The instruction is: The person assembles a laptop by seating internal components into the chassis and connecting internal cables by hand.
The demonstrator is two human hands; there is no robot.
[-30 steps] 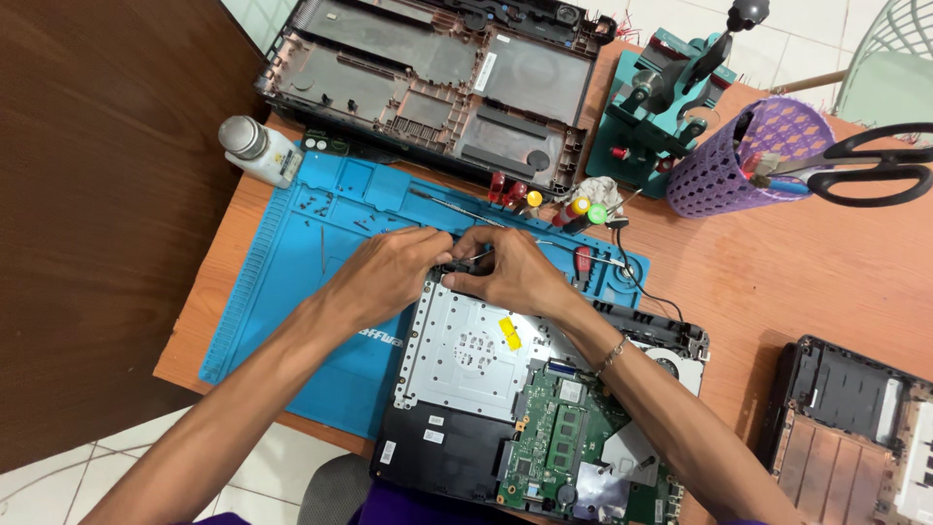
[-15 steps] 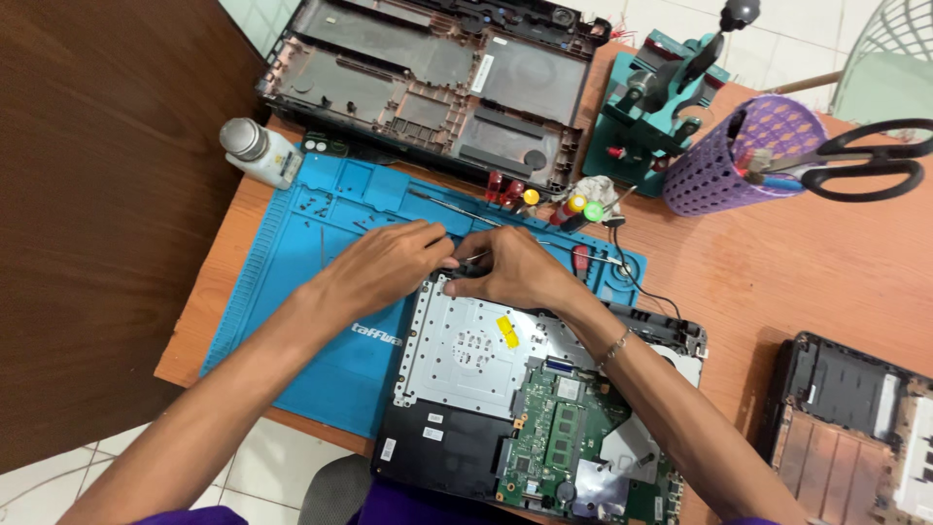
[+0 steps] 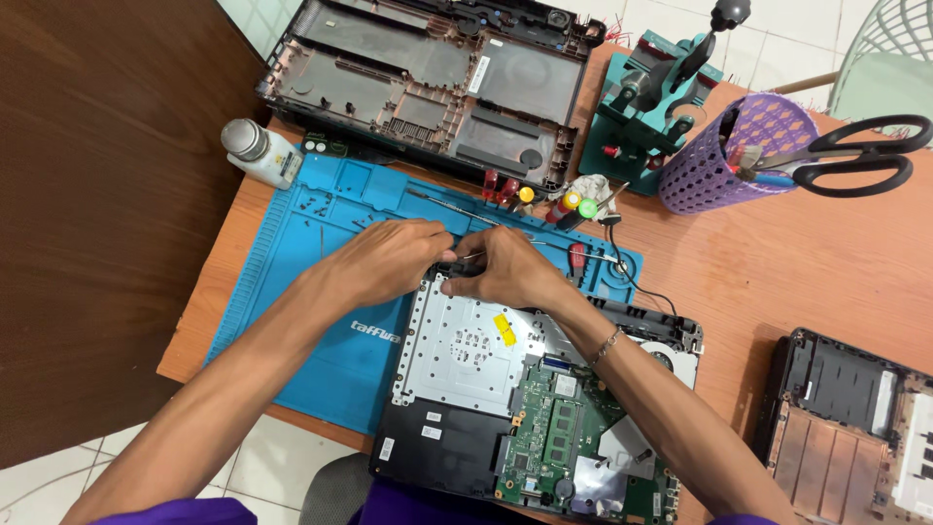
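An opened laptop chassis lies on a blue repair mat, with a silver metal plate and a green circuit board showing. My left hand and my right hand meet at the chassis's far left corner. Both pinch a small dark part there; what exactly sits between the fingers is hidden. A thin metal tool pokes out by my right fingers. A yellow tape strip sticks to the plate.
A bare laptop bottom cover lies at the back. A white bottle stands at the mat's far left corner. Screwdrivers, a green holder, a purple basket with scissors and another casing fill the right.
Both hands stay at the same corner of the chassis; they have shifted only slightly.
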